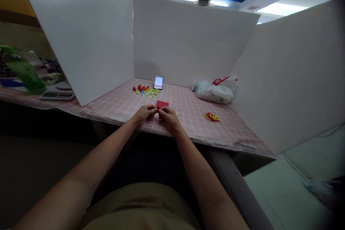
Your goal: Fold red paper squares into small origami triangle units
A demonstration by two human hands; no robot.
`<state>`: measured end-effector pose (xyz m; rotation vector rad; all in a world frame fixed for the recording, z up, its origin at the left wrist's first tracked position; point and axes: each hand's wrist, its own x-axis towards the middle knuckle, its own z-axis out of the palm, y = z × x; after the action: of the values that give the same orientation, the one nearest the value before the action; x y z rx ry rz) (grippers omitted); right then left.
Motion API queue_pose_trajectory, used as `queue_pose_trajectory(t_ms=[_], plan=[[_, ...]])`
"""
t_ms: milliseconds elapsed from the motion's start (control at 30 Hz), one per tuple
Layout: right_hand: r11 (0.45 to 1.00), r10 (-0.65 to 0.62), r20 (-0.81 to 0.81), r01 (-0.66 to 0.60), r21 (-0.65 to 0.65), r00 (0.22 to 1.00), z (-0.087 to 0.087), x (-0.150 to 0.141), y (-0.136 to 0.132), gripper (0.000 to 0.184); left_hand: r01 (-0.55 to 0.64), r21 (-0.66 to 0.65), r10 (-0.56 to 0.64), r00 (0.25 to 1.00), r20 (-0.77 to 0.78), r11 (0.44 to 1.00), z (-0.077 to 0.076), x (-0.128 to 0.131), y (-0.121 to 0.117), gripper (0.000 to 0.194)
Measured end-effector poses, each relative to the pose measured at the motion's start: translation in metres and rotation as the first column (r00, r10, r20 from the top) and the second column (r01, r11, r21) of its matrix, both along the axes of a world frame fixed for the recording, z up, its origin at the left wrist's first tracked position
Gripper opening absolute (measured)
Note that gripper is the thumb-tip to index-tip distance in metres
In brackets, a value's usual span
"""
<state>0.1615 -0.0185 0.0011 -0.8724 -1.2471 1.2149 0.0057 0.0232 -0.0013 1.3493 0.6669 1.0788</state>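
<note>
— Our left hand [145, 112] and right hand [167, 115] both pinch the near edge of the red paper [162, 104], which lies on the table [118, 106] just beyond the fingertips.

— If we pinch unevenly, the fold may go crooked, I think. Further off — the small folded pieces [145, 90], the phone [159, 82]; to the right, a plastic bag [214, 91].

We see a red paper square [162, 104] on a pink tablecloth [185, 107] checked with white lines. Far left lie small folded papers [145, 90] in red, orange, yellow and green; right, a white bag [215, 91] with red print.
</note>
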Motion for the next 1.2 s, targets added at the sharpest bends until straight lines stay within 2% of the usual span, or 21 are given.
queue_pose_trajectory(t_ms=[300,500,633,933,1200], plan=[[0.993,-0.09,0.084,0.083,0.082,0.992,-0.007,-0.003,0.009,0.024,-0.047,0.048,0.046,0.999,0.018,0.998,0.001,0.004,-0.004,0.034],[0.978,-0.168,0.178,0.141,0.157,0.97,0.003,0.002,0.009,0.016,-0.028,0.095,0.033,0.998,-0.054,0.995,0.001,0.004,0.0,0.027],[0.973,-0.19,0.217,0.154,0.174,0.958,0.012,0.007,0.013,0.015,-0.003,0.119,0.014,0.996,-0.091,0.993,0.009,0.003,0.003,0.026],[0.993,-0.073,0.143,0.06,0.097,0.987,0.026,0.012,0.031,0.018,0.001,0.105,0.011,0.993,-0.117,0.994,0.03,0.006,0.019,0.016],[1.0,0.001,0.081,-0.001,-0.004,0.997,0.028,0.017,0.061,0.021,-0.032,0.08,0.042,0.991,-0.128,0.996,0.032,0.012,0.05,0.02]])
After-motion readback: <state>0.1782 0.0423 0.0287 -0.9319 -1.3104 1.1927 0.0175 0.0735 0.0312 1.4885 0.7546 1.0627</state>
